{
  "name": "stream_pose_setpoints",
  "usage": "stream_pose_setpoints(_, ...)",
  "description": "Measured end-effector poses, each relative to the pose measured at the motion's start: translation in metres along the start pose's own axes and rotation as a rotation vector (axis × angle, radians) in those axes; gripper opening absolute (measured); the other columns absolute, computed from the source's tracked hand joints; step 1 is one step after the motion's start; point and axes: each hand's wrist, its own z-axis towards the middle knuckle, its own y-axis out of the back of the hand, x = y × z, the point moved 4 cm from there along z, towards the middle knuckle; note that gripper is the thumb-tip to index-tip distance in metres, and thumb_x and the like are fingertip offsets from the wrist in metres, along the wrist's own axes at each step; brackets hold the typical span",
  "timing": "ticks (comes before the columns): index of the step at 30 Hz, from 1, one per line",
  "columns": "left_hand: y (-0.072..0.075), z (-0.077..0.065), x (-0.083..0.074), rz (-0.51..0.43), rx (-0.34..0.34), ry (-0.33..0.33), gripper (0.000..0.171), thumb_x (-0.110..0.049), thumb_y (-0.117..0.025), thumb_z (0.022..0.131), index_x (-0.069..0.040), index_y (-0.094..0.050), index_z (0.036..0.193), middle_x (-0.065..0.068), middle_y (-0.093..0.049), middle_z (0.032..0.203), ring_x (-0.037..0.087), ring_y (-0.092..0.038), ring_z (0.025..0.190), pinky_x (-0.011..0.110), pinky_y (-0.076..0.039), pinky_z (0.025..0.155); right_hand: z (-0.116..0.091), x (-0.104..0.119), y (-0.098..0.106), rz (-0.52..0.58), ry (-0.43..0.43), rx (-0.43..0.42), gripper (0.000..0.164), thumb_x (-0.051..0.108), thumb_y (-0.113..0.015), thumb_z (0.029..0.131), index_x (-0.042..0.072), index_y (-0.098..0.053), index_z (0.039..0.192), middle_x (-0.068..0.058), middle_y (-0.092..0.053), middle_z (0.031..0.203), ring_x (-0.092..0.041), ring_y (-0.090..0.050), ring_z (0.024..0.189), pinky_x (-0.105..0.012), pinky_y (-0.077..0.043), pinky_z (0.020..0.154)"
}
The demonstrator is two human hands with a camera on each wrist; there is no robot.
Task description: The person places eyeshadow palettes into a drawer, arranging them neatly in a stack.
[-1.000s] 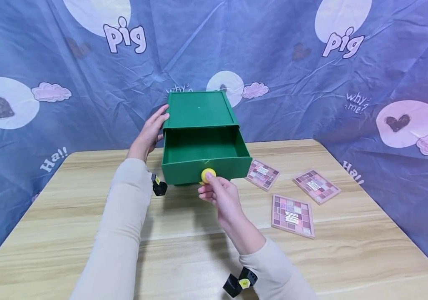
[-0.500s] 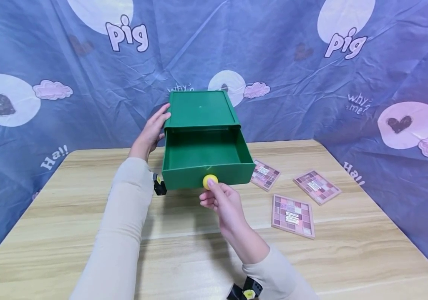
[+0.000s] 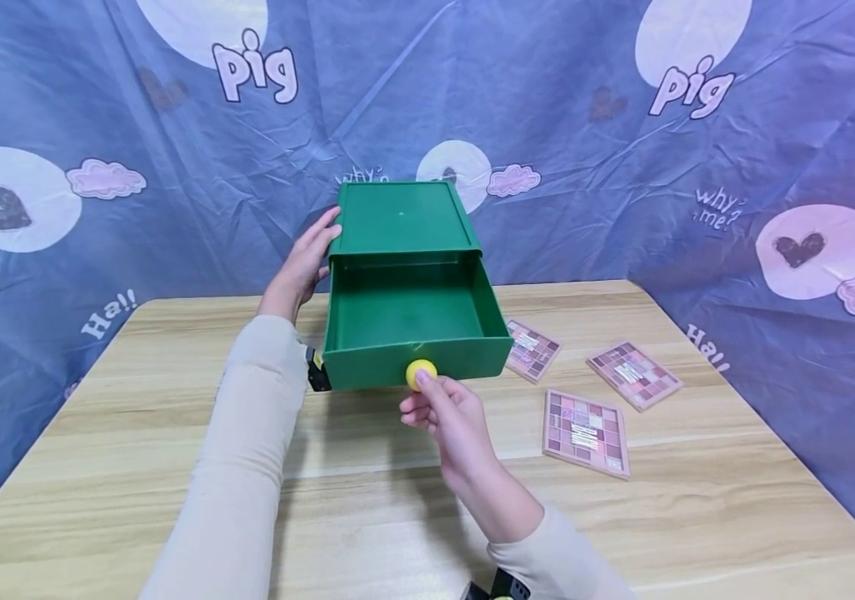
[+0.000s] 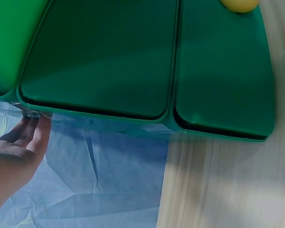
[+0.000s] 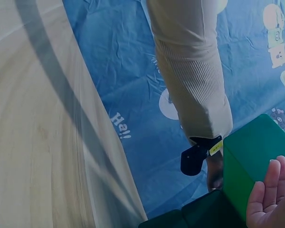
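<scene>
A green drawer cabinet point(image 3: 401, 218) stands on the table with its top drawer point(image 3: 367, 371) pulled well out, and the drawer's inside is bare. My right hand point(image 3: 457, 425) pinches the round yellow knob point(image 3: 418, 369) on that drawer's front between thumb and fingers. Against the cabinet's left side rests my left hand point(image 3: 302, 262), fingers extended near the top edge. In the left wrist view, two lower drawer fronts point(image 4: 104, 57) are closed, and another yellow knob point(image 4: 241, 4) shows on one of them. The right wrist view catches only part of my right hand point(image 5: 270, 197).
To the right of the cabinet lie three flat pink palettes: one close by the drawer point(image 3: 532, 350), one farther right point(image 3: 634, 375), one nearer the front point(image 3: 586, 433). A blue printed cloth point(image 3: 547, 100) hangs behind the wooden table point(image 3: 135, 467).
The top drawer has slid farther out toward me, my right hand moving with its knob. My left hand stays at the cabinet's side.
</scene>
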Motion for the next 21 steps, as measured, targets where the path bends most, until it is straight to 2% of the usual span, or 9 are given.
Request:
stream_pose_setpoints(7, 0.0005, 0.0012, 0.0005, -0.004, -0.01, -0.01, 0.047, -0.029, -0.046, 0.088, -0.028, -0.033, 0.134, -0.004, -0.023, 0.138, 0.016, -0.028, 0.119, 0.045, -0.024, 0.093, -0.0015, -0.0013, -0.0008, 0.013, 0.0, 0.0, 0.024, 0.026, -0.059, 0.082, 0.002, -0.054, 0.079, -0.004, -0.058, 0.063, -0.013, -0.054, 0.056, -0.026, -0.045, 0.063)
stream_pose_setpoints(16, 0.0013, 0.0023, 0.0003, -0.008, 0.011, -0.031, 0.048, -0.028, -0.045, 0.089, -0.026, -0.031, 0.135, -0.003, -0.024, 0.137, 0.017, -0.03, 0.117, 0.044, -0.025, 0.092, -0.002, -0.0036, 0.001, 0.031, 0.004, 0.025, 0.025, 0.027, -0.058, 0.082, 0.002, -0.056, 0.082, -0.006, -0.059, 0.065, -0.013, -0.054, 0.056, -0.025, -0.046, 0.061)
stream_pose_setpoints(21, 0.0026, 0.0024, 0.0002, -0.01, 0.007, -0.034, 0.048, -0.028, -0.045, 0.088, -0.026, -0.031, 0.135, -0.003, -0.023, 0.137, 0.017, -0.031, 0.116, 0.044, -0.026, 0.092, -0.0035, -0.0051, 0.0022, 0.042, 0.005, 0.042, 0.019, 0.022, -0.056, 0.084, 0.003, -0.057, 0.084, -0.005, -0.06, 0.066, -0.013, -0.055, 0.056, -0.025, -0.045, 0.062)
